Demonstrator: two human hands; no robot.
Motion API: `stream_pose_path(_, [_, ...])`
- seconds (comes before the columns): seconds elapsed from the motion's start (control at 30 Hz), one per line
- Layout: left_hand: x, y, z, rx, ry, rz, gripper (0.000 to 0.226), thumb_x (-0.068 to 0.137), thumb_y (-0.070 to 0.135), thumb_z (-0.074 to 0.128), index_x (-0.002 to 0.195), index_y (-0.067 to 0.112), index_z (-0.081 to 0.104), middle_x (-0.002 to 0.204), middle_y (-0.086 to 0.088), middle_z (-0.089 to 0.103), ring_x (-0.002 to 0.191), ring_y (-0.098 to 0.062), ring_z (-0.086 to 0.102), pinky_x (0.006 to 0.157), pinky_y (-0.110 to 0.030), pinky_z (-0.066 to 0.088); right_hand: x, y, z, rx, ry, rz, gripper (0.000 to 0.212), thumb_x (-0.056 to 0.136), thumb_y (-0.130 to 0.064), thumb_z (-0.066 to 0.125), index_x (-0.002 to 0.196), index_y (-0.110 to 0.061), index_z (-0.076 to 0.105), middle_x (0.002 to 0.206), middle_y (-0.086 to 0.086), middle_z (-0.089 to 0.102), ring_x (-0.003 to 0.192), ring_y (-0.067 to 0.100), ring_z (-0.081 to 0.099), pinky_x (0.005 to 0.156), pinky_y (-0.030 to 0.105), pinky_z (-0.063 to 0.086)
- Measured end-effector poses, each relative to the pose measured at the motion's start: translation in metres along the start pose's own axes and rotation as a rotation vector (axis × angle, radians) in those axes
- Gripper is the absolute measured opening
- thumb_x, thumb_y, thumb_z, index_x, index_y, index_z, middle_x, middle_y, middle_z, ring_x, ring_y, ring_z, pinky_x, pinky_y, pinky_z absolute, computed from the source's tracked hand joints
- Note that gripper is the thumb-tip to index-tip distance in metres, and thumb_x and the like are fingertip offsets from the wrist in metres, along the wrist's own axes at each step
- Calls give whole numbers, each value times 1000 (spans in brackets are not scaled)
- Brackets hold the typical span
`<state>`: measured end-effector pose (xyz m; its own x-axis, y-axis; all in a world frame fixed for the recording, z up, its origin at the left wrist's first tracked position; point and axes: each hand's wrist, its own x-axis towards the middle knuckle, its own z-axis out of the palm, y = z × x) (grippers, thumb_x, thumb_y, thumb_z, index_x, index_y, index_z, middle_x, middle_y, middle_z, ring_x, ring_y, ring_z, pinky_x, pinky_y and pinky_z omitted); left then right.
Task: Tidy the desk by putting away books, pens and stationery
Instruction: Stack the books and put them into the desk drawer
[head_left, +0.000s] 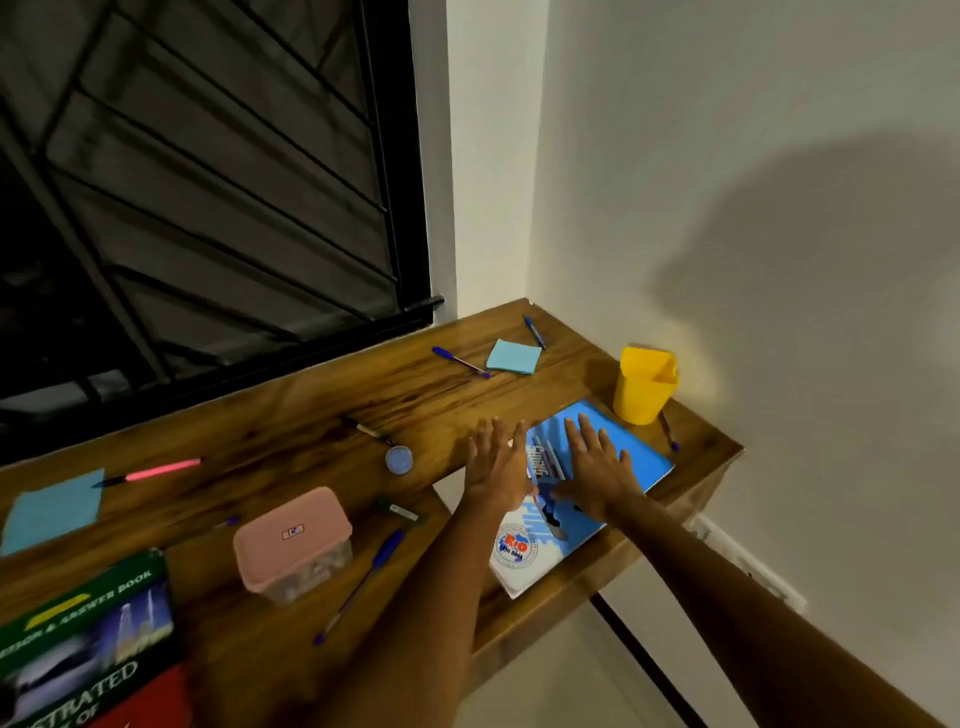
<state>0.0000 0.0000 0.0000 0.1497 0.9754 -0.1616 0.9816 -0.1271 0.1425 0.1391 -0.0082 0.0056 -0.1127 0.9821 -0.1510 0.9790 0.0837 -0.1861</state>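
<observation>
A blue notebook (636, 449) lies at the right end of the wooden desk (291, 415), its white corner toward me. My right hand (597, 470) rests flat on its cover with fingers spread. My left hand (496, 465) hovers open at the notebook's left edge, holding nothing. A yellow pen holder (644, 384) stands just beyond the notebook. Blue pens lie about: one (460, 361) left of a blue sticky pad (513, 356), one (534, 331) behind the pad, one (363, 582) near my left forearm.
A pink-lidded box (293, 543) sits in front of me. A pink highlighter (156, 472) and a blue paper sheet (52, 509) lie at the left. Green and red books (88, 634) are at the lower left. A small round jar (399, 459) and a brush (371, 431) lie mid-desk.
</observation>
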Motion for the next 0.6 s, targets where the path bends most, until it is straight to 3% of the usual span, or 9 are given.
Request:
stream_pose_path(0.1, [8, -3, -1, 34, -98, -49, 93, 84, 41, 66, 150, 13, 7, 155, -20, 17, 141, -41, 19, 115, -53, 17, 5, -1, 9, 25, -171, 42, 111, 78, -45, 71, 151, -23, -9, 159, 5, -17, 147, 35, -3, 111, 59, 19])
stream_pose_path(0.17, [15, -7, 0, 29, -143, -76, 96, 80, 43, 70, 150, 12, 11, 154, -21, 21, 140, -42, 23, 114, -55, 19, 10, 0, 15, 25, -241, 53, 109, 74, -44, 74, 151, -25, 0, 160, 4, -6, 146, 34, 5, 109, 57, 26])
stream_pose_path(0.3, [26, -13, 1, 41, -174, -108, 100, 75, 52, 71, 148, 11, 16, 153, -21, 23, 140, -44, 21, 113, -55, 21, 22, 5, 14, 11, -281, 6, 101, 69, -45, 78, 149, -26, 20, 154, 1, 20, 139, 31, 19, 102, 54, 34])
stream_pose_path(0.47, [32, -13, -1, -19, -172, -126, 98, 71, 46, 77, 146, 12, 24, 153, -20, 17, 142, -41, 11, 114, -48, 19, 28, 1, 13, -28, -316, 4, 99, 68, -44, 79, 147, -27, 23, 149, 2, 24, 137, 32, 20, 102, 60, 36])
stream_pose_path(0.6, [40, -17, -2, -75, -162, -188, 90, 68, 45, 79, 139, 12, 36, 151, -18, 23, 142, -39, 14, 113, -45, 21, 29, 0, 14, -27, -304, 15, 99, 68, -42, 79, 147, -29, 22, 148, 3, 25, 136, 32, 20, 100, 58, 37])
